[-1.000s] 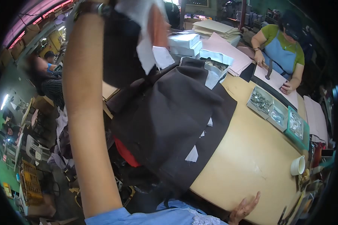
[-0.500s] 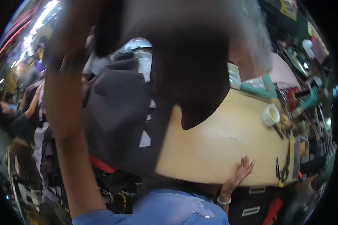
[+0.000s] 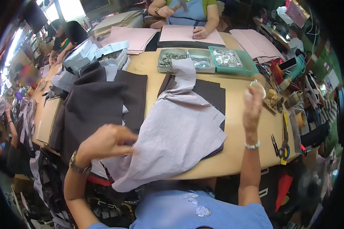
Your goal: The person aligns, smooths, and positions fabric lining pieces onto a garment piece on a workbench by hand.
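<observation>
A pale grey-lilac cloth piece [image 3: 176,133] lies wrinkled across the table, its lower left end drooping over the front edge. Dark cloth [image 3: 214,93] shows beneath it. My left hand [image 3: 105,143], with a watch on the wrist, is at the pale cloth's left edge; thumb and forefinger are apart, and I cannot tell whether the fingertips touch the cloth. Raised over the table's right side is my right hand [image 3: 253,108], wearing a beaded bracelet. It is clear of the cloth, near a white cup [image 3: 258,87]; motion smears its fingers.
Dark cloth pieces [image 3: 95,99] are piled at left. Trays of small metal parts [image 3: 174,59] and a green basket [image 3: 248,65] stand at the back. Scissors [image 3: 283,150] lie at right. Across the table, a person holds a hammer [image 3: 176,6] over pink sheets [image 3: 179,36].
The large dark shape that filled the upper view is gone. Pale cloth now lies spread on the table. My left arm has come down; my right hand has moved up and away from me.
</observation>
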A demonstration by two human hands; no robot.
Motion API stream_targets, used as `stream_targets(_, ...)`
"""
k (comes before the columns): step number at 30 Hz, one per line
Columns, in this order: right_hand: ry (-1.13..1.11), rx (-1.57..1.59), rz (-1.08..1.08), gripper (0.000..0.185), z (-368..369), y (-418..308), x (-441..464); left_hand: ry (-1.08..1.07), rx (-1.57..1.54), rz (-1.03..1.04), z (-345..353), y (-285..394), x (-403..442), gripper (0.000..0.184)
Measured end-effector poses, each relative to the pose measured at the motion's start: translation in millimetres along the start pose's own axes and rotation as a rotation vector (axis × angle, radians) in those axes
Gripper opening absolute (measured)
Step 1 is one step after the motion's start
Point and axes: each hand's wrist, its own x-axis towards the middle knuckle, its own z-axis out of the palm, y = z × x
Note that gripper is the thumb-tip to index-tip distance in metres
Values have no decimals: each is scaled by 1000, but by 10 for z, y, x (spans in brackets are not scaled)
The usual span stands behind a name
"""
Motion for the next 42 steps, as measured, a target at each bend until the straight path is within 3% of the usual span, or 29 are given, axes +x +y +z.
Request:
stream_targets(2, -85, 77, -45, 61, 476, -208, 183, 119, 120, -42, -20, 1, 287, 45)
stream_targets(4, -221, 135, 48, 65, 920, -298, 381, 240, 176, 31, 163, -283, 628, 50)
stream_targets(6, -290, 1, 1, 76, 1420, -65, 574, 270, 227, -88, 286, -430, 941, 53)
stream_targets(8, -313, -261, 103, 84, 1716, -37, 716, 334, 169, -92, 407, -510, 1177, 55)
stream_targets(12, -482, -453, 357, 97, 1976, 87, 820, 281, 201, -27, 520, -531, 1352, 52)
stream_targets(15, -358, -217, 199, 93, 2139, 308, 846, 107, 274, -88, 355, -381, 1387, 57)
stream_targets(16, -287, -80, 89, 88, 2166, 348, 886, 90, 185, -151, 291, -348, 1426, 73)
stream_targets(18, -320, 166, 21, 83, 1834, -215, 965, 511, 79, 80, 397, -489, 1551, 92)
stream_targets(20, -304, 292, -99, 77, 1528, -586, 1044, 709, -34, 99, 311, -417, 1748, 104)
stream_targets(23, -390, 356, -214, 76, 975, -1144, 1141, 931, -300, 219, 151, -144, 1967, 86)
stream_targets(25, -369, 510, -282, 73, 697, -1422, 1171, 665, -709, 341, 1, 23, 2074, 62)
stream_targets(26, -335, 423, -342, 68, 554, -1475, 1203, 516, -907, 396, -37, 113, 2073, 51)
stream_targets(28, -250, 245, -453, 58, 267, -1584, 1267, 389, -919, 400, -71, 331, 1956, 31)
stream_targets(29, -264, 356, -385, 59, 101, -1724, 1228, 324, -921, 404, -79, 435, 1896, 24)
stream_targets(30, -110, 350, -396, 49, 76, -1911, 1161, 282, -919, 431, -52, 528, 1851, 23)
stream_targets(31, 44, 344, -410, 38, 159, -2152, 1065, 186, -881, 406, 9, 477, 1870, 30)
stream_targets(33, 75, 405, -441, 39, 52, -2145, 1103, 27, -824, 204, -3, 650, 1579, 37)
stream_targets(34, -48, 472, -453, 50, -197, -1907, 1266, -74, -841, 342, 172, 566, 1683, 47)
stream_targets(35, -172, 537, -464, 61, -346, -1763, 1346, -93, -794, 249, 152, 655, 1568, 53)
stream_targets(37, -181, 521, -386, 61, -383, -1708, 1292, -144, -836, 228, 262, 596, 1531, 59)
stream_targets(38, -187, 505, -359, 62, -366, -1650, 1253, -157, -823, 73, 208, 610, 1413, 64)
stream_targets(41, -77, 443, -265, 61, -309, -1437, 1286, -271, -744, 389, 311, 390, 1367, 77)
stream_targets(42, -55, 465, -217, 59, -352, -1339, 1389, -283, -544, 254, 261, 405, 1287, 78)
